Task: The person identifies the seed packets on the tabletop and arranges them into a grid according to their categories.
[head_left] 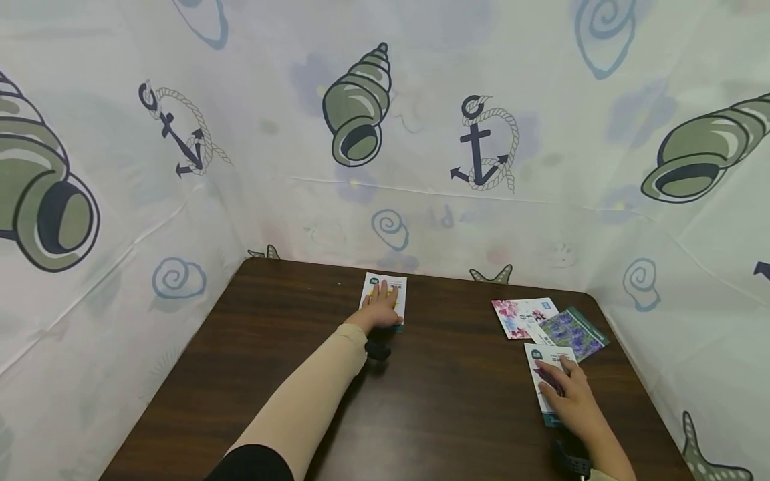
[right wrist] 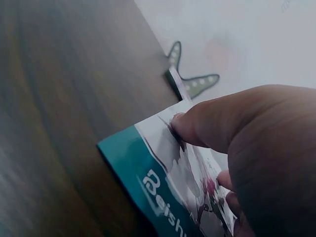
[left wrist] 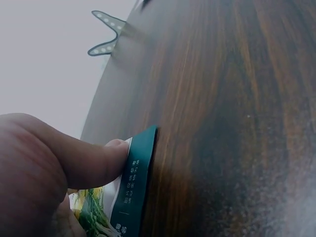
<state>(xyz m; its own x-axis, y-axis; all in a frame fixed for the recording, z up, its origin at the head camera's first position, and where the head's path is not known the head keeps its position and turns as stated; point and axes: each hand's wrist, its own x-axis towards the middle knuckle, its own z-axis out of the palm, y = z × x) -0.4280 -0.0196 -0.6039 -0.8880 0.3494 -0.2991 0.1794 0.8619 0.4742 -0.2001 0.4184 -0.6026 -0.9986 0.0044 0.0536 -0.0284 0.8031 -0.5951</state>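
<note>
**Each hand upon a packet**

The left hand [head_left: 380, 312], fingers straight and spread, lies on a white packet [head_left: 401, 294] near the bench's [head_left: 445, 401] far edge. The right hand [head_left: 574, 397], fingers slightly bent, touches the second packet [right wrist: 170, 177] without enclosing it. Just beyond, a pink packet [head_left: 517, 315] and a purple packet [head_left: 574, 333] overlap. Behind hangs patterned cloth [head_left: 421, 33].

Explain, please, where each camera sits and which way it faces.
Head: on the head, facing forward and down at the table; left hand, right hand and left sleeve show.
Left wrist: worn there, facing the left hand's packet; thumb and fingers show.
Right wrist: worn there, facing the right hand's packet; thumb and fingertips show.
Head and left wrist both show the left hand's packet.
</note>
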